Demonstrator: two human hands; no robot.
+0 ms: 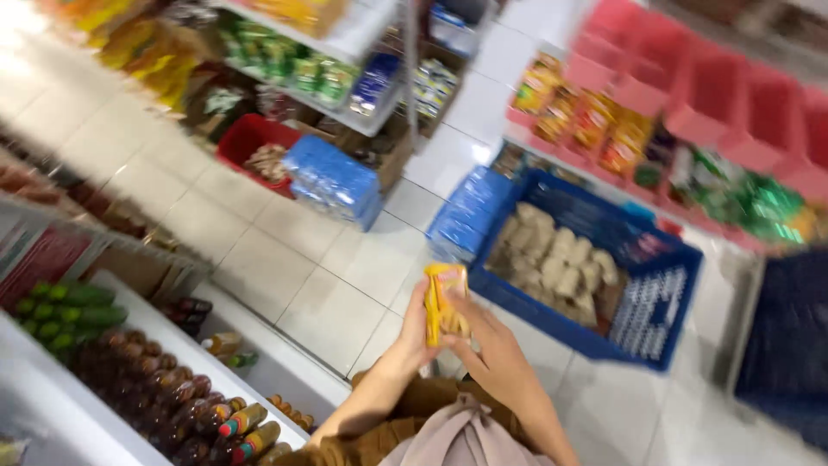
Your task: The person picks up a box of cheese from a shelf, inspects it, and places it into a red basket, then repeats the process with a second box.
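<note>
Yellow packet [444,304] at frame centre, pinched between my left hand [412,338] and right hand [493,354]. Fingertip grip only; risk: slips, drops onto blue crate [660,302].

Small yellow packet [444,304] centre, blue wrapped packs [332,179] on floor, orange packets [595,121] in pink shelf bins.

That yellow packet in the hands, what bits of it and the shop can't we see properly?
- Yellow packet, head view: its print is blurred, and the left hand and right hand cover its lower part.
- Pale packs in the blue crate: too blurred to tell what they are.
- Bottles on the white shelf: cut off by the bottom edge.
- Pink bins: their insides are smeared by motion blur.
</note>
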